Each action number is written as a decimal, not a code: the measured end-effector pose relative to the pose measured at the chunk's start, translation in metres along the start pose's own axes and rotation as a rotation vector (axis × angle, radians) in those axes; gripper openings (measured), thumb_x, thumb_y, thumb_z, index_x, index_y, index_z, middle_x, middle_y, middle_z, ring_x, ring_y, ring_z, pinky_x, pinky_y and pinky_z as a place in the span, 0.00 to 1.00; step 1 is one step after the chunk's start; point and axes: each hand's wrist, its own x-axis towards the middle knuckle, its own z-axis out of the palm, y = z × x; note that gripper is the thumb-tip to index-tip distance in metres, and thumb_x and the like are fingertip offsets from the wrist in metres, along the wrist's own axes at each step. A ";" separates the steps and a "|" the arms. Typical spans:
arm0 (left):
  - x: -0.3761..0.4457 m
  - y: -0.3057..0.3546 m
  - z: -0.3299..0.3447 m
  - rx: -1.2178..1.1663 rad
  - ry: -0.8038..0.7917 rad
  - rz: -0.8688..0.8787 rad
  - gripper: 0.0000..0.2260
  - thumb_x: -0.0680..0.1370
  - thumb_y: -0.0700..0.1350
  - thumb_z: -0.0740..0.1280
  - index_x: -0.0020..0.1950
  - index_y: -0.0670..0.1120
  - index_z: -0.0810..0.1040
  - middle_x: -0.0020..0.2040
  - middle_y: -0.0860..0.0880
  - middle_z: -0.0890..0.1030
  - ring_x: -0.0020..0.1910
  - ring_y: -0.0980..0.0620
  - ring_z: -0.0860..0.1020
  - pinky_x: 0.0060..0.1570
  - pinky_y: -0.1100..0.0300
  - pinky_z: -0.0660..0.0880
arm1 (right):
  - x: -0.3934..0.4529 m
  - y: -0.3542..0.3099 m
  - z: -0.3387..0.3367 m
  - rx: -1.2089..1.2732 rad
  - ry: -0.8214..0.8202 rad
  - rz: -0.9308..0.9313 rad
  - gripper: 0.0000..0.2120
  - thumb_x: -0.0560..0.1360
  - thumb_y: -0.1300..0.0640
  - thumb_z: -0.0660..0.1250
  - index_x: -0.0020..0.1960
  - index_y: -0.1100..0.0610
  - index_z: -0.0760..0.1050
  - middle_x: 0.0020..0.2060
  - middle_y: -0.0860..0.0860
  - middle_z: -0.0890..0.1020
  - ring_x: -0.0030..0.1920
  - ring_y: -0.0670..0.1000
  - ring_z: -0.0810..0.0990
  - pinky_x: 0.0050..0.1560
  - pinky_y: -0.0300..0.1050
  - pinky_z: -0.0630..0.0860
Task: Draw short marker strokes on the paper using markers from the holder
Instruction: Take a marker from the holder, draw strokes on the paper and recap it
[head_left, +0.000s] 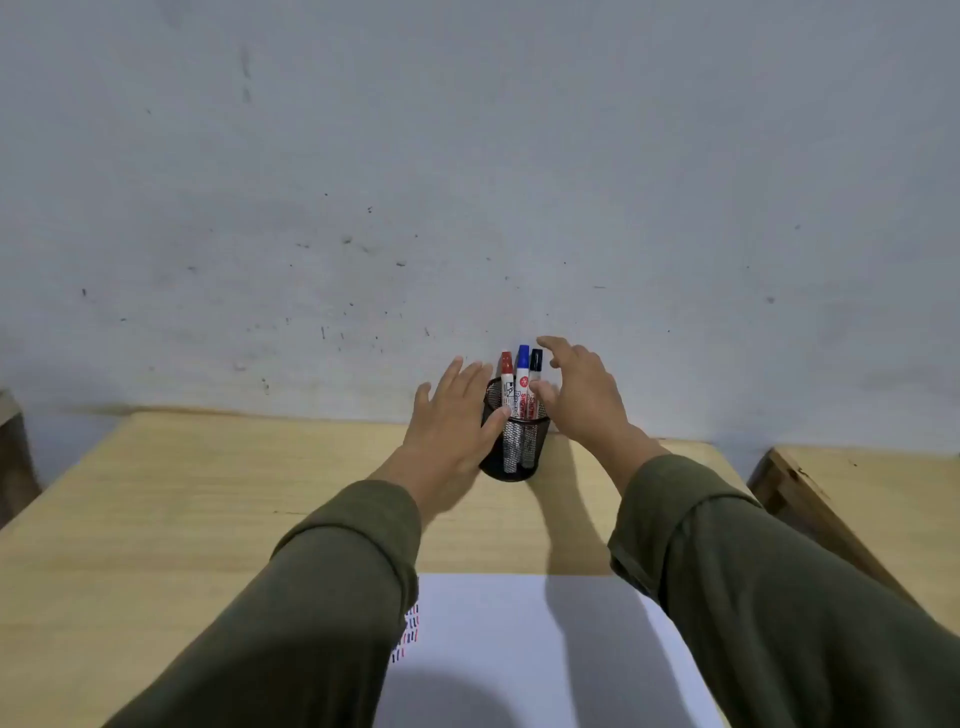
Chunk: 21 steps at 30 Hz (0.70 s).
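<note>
A black mesh holder (519, 447) stands at the far edge of the wooden table, against the wall. Three capped markers stand upright in it: a red marker (506, 371), a blue marker (522, 366) and a black marker (536, 364). My left hand (447, 436) lies against the holder's left side, fingers spread, thumb on the rim. My right hand (582, 395) hovers at the right of the markers, fingers apart around the black marker's top, holding nothing. The white paper (519, 649) lies near me, with short red, blue and black strokes (408, 631) by its left edge, partly hidden under my left sleeve.
The light wooden table (208, 519) ends at a grey, speckled wall (467, 208) just behind the holder. A second wooden table (857, 493) stands to the right, across a narrow gap. A dark wooden object (10, 452) shows at the left edge.
</note>
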 end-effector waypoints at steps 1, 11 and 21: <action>0.000 -0.001 0.002 0.014 0.000 0.011 0.27 0.82 0.55 0.48 0.78 0.47 0.48 0.79 0.50 0.51 0.79 0.52 0.44 0.74 0.46 0.49 | 0.002 0.001 0.001 -0.010 -0.006 0.008 0.24 0.76 0.55 0.64 0.71 0.51 0.64 0.62 0.56 0.75 0.63 0.57 0.70 0.60 0.55 0.68; 0.001 -0.009 0.016 -0.027 0.002 0.038 0.26 0.82 0.57 0.46 0.77 0.48 0.52 0.78 0.51 0.56 0.79 0.52 0.46 0.73 0.45 0.50 | 0.016 0.003 0.004 -0.025 -0.032 0.032 0.22 0.75 0.55 0.67 0.67 0.53 0.67 0.61 0.57 0.76 0.60 0.57 0.73 0.59 0.54 0.73; -0.004 0.005 -0.012 -0.036 0.008 0.021 0.27 0.81 0.57 0.48 0.78 0.46 0.52 0.79 0.50 0.55 0.79 0.52 0.46 0.74 0.45 0.49 | 0.001 -0.010 -0.017 0.403 0.130 0.144 0.22 0.75 0.66 0.64 0.65 0.52 0.62 0.45 0.54 0.76 0.40 0.50 0.75 0.36 0.38 0.73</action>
